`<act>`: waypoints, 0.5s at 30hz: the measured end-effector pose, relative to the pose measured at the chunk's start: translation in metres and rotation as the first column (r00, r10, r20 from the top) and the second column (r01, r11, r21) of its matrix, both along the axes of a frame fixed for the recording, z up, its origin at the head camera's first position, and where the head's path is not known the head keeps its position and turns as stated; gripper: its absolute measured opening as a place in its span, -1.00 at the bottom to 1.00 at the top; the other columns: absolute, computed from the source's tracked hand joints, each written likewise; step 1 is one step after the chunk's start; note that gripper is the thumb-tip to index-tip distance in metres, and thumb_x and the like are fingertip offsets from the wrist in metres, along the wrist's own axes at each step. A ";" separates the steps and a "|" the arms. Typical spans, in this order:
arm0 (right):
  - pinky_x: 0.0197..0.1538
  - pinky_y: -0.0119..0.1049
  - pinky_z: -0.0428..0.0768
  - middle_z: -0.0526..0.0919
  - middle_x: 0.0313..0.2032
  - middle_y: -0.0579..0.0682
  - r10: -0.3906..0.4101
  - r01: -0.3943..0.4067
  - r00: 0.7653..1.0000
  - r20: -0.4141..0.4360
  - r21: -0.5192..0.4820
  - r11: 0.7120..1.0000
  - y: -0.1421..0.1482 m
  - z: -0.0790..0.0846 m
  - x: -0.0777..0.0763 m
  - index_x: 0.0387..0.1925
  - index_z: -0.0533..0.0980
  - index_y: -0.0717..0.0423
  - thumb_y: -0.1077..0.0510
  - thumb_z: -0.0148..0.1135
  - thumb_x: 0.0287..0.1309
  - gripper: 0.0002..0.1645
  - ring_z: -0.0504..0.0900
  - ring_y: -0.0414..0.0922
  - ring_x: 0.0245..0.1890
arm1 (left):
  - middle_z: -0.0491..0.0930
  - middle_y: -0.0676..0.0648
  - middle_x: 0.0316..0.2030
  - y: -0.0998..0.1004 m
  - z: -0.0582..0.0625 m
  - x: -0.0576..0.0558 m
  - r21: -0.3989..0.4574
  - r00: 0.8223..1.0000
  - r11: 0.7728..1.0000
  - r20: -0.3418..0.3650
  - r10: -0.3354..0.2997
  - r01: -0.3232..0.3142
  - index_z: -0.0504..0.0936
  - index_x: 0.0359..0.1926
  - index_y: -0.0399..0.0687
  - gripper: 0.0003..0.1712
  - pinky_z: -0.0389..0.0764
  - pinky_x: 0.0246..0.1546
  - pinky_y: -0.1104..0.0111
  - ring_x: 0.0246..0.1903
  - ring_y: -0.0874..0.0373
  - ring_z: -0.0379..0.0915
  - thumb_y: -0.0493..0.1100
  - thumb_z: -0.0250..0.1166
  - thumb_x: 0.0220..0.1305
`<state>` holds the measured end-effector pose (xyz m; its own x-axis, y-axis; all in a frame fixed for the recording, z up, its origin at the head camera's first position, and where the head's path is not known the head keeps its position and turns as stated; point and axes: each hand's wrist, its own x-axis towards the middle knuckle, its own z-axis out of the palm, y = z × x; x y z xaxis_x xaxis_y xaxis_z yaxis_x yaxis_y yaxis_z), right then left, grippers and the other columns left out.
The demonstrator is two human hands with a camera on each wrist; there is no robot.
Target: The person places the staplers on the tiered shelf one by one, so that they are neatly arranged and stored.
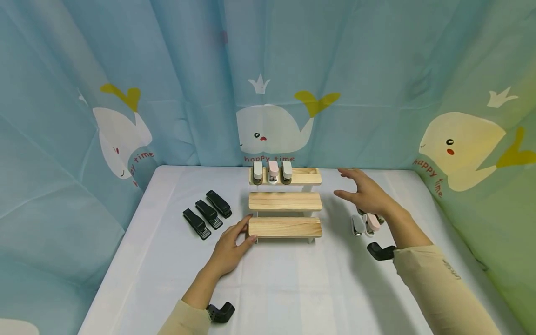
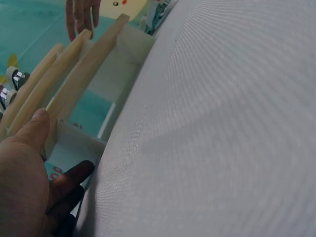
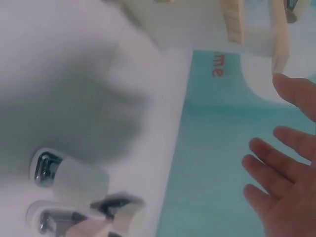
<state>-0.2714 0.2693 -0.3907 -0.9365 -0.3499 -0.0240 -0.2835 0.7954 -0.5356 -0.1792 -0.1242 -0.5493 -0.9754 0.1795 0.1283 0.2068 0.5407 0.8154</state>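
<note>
From the head view, there's a three-tier wooden rack in the middle of the desk, over toward the back. The left hand has its grip around the left end of the bottom shelf, thumb at the front and a finger behind. The right hand is off to the right of the rack, grip spread wide and holding nothing. Three mini staplers sit in a row on the top shelf, the pink one in the middle. More small staplers are bunched on the desk under the right wrist, which partly blocks one of them. Three black clips lie side by side on the left. There's a black gadget at each wrist. The blue curtain has whales with "happy time" in red; the right sleeve has lettering too small to read. Left wrist view: the thumb's on the board end and the fingers curl low by the white support, with part of the red print peeking through. Right wrist view: open fingers and blurry staplers below, plus "me" turned sideways on the curtain.
</note>
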 end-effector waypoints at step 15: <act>0.40 0.43 0.24 0.23 0.48 0.41 -0.036 0.033 0.998 0.045 0.054 0.998 0.022 -0.013 -0.006 0.57 0.14 0.27 -0.07 0.31 0.41 -0.06 0.19 0.41 0.48 | 0.64 0.05 0.20 -0.001 -0.002 -0.001 -0.006 1.000 1.000 0.019 0.009 -0.008 0.23 0.57 0.53 -0.24 0.35 0.41 -0.19 0.39 -0.10 0.40 0.32 0.25 0.42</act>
